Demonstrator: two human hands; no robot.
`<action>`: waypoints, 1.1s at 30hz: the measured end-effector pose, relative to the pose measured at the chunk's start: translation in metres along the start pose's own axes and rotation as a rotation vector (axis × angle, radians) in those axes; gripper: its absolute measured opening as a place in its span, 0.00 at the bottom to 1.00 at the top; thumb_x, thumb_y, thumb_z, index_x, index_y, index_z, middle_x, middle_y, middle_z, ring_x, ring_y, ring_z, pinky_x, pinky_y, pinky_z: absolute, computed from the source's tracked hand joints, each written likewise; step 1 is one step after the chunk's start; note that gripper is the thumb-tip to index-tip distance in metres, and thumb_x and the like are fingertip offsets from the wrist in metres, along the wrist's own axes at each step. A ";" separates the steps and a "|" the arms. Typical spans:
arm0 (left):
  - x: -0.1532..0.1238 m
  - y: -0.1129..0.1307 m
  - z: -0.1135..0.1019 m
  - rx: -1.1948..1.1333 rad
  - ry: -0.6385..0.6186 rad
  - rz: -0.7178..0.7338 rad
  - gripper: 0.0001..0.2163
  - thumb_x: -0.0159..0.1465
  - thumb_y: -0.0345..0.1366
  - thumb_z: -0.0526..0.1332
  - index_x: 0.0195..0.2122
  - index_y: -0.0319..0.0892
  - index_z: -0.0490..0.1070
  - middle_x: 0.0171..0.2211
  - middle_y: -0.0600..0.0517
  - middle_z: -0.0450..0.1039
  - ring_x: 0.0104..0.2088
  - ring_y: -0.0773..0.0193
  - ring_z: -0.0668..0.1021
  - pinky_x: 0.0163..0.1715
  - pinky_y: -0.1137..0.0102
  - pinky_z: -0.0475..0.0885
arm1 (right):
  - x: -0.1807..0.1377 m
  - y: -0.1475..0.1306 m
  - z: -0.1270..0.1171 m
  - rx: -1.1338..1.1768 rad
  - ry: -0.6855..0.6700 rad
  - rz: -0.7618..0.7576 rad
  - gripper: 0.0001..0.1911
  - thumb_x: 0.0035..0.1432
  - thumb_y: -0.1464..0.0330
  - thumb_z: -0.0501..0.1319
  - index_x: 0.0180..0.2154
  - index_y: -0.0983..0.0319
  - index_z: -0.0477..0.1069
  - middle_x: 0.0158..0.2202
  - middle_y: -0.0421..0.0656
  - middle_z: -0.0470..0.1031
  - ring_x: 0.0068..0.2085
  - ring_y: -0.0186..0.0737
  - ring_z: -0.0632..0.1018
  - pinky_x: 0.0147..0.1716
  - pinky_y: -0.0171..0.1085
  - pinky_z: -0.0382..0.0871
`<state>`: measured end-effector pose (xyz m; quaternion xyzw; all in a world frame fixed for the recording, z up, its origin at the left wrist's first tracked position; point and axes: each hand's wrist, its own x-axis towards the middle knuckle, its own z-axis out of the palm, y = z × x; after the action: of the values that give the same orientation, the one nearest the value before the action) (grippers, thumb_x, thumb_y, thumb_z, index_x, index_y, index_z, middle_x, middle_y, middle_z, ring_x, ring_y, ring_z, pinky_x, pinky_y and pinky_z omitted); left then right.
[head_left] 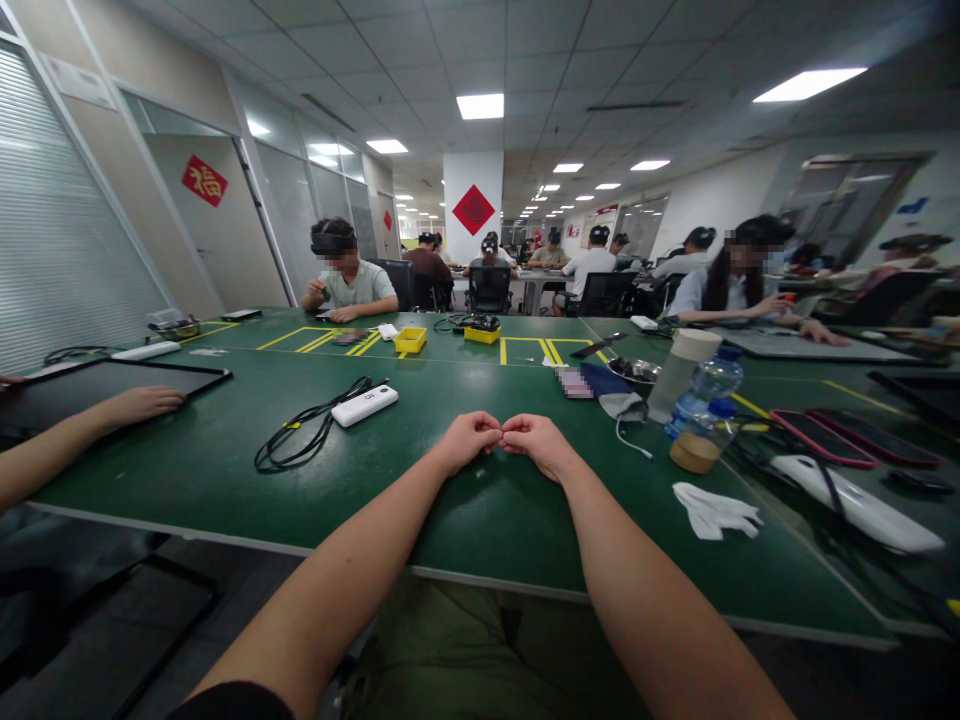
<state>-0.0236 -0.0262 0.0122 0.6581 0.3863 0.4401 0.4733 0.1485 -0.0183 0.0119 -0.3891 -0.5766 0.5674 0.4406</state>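
Note:
My left hand [471,440] and my right hand [537,445] meet fingertip to fingertip over the green table [420,520]. Both have their fingers pinched closed. Whatever is between the fingertips, if anything, is too small to make out. Just below them a small pale, clear speck [481,474] lies on the tabletop. To the left of my hands is a white power bank [365,405] with a coiled black cable [300,440]. A crumpled white tissue or cloth [716,511] rests to the right of my right forearm.
Right of me stand a pale tumbler [682,375], plastic bottles [703,432], a metal bowl [634,372], phones [821,438] and a white device [855,500]. Yellow trays [410,341] sit farther back. Another person's arm [112,415] rests at the left; other people sit across the table.

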 end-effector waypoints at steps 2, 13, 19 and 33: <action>0.000 0.000 0.000 -0.016 0.002 -0.001 0.10 0.54 0.38 0.64 0.34 0.37 0.70 0.24 0.53 0.72 0.22 0.71 0.71 0.24 0.74 0.66 | 0.000 0.000 0.000 -0.035 -0.005 -0.011 0.11 0.42 0.71 0.68 0.31 0.65 0.72 0.25 0.42 0.76 0.27 0.34 0.77 0.29 0.33 0.72; -0.001 0.001 -0.006 -0.185 -0.046 -0.117 0.13 0.52 0.38 0.67 0.35 0.35 0.73 0.25 0.52 0.71 0.23 0.72 0.71 0.27 0.74 0.68 | -0.006 -0.005 0.001 -0.062 -0.049 -0.074 0.10 0.41 0.68 0.68 0.28 0.64 0.71 0.22 0.39 0.74 0.23 0.31 0.73 0.25 0.31 0.68; -0.003 0.003 -0.009 -0.308 -0.141 -0.194 0.14 0.50 0.37 0.69 0.34 0.34 0.73 0.26 0.50 0.72 0.22 0.74 0.71 0.25 0.76 0.66 | -0.005 -0.006 0.000 -0.060 -0.049 -0.079 0.11 0.41 0.66 0.68 0.28 0.65 0.72 0.21 0.39 0.74 0.22 0.31 0.72 0.25 0.31 0.67; -0.003 0.002 -0.011 -0.299 -0.183 -0.211 0.16 0.49 0.36 0.69 0.35 0.35 0.70 0.24 0.52 0.70 0.20 0.74 0.70 0.22 0.77 0.64 | -0.007 -0.004 -0.001 -0.121 -0.150 -0.075 0.13 0.42 0.70 0.67 0.33 0.64 0.72 0.29 0.41 0.76 0.29 0.34 0.76 0.32 0.33 0.70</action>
<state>-0.0346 -0.0260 0.0157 0.5739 0.3387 0.3787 0.6423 0.1520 -0.0244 0.0156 -0.3495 -0.6552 0.5422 0.3931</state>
